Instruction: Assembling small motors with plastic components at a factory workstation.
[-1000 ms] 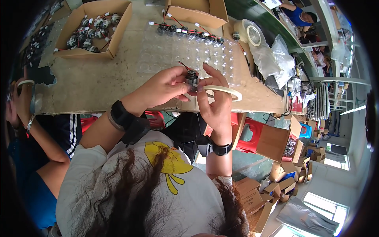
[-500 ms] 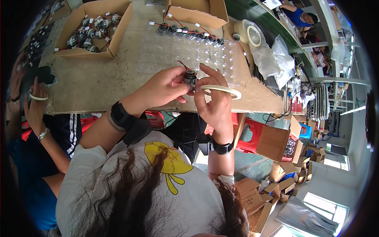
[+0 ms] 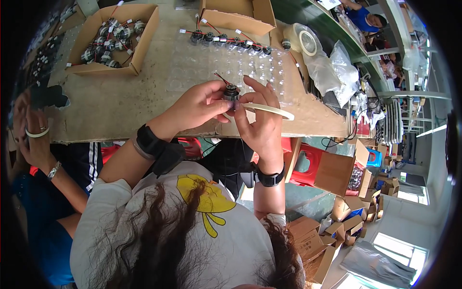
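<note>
1. A small dark motor [image 3: 231,92] with thin red and black leads is held above the near edge of the tabletop [image 3: 120,103], between both hands.
2. The fingers of the left hand [image 3: 195,107] are closed on the motor's left side, thumb and forefinger pinching its body.
3. The fingers of the right hand [image 3: 260,120] are curled about the motor's right side; a strip of pale tape [image 3: 269,111] runs from the motor out to the right, over these fingers.
4. The motor is judged light and rigid, best gripped by its round metal body; the leads look thin and are better not pulled. The tape is judged soft and sticky, best held by its free end.
5. A clear blister tray [image 3: 226,65] lies just beyond the hands, a row of like motors [image 3: 231,41] seated along its far edge.
6. A cardboard box [image 3: 113,38] of motors sits at the far left corner, a tape roll [image 3: 303,41] toward the far right.
7. Another person's hand [image 3: 31,135] is seen at the left edge.
</note>
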Demonstrator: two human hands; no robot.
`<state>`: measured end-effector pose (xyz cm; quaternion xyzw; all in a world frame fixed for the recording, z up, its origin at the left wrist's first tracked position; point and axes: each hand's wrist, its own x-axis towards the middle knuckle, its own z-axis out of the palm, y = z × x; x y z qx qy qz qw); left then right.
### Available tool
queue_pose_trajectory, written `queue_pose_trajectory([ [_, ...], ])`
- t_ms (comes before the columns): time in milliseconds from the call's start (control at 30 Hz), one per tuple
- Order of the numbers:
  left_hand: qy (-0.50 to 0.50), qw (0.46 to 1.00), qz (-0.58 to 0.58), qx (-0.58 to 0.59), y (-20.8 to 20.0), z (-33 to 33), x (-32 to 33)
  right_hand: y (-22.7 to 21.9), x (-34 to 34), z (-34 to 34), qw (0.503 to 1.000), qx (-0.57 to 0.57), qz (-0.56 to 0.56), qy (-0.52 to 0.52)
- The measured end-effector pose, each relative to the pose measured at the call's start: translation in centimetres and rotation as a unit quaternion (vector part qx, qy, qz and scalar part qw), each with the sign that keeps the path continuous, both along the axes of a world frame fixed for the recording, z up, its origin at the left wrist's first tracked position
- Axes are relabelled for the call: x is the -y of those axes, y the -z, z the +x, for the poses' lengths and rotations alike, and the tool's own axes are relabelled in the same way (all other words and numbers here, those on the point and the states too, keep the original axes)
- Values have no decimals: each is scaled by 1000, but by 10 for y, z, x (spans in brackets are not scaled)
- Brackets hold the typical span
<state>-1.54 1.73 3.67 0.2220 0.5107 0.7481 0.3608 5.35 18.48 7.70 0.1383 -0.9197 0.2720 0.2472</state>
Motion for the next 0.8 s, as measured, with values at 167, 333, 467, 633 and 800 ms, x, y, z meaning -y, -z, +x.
queue_pose_trajectory([
  [167, -13, 1000, 19, 2, 7, 1, 0, -1, -4, -2, 1000, -16, 22, -3],
  [333, -21, 1000, 15, 10, 4, 6, -1, -1, -9, -7, 999, -40, 28, 18],
  [467, -20, 1000, 9, 22, 3, 4, 0, 1, -11, -12, 996, -66, 57, 12],
  [633, -19, 998, 8, 59, 1, 3, -4, 6, -12, -14, 997, -71, 26, -10],
  [800, -61, 996, 40, 55, 0, 7, -8, 19, -6, -8, 974, 43, -219, -41],
])
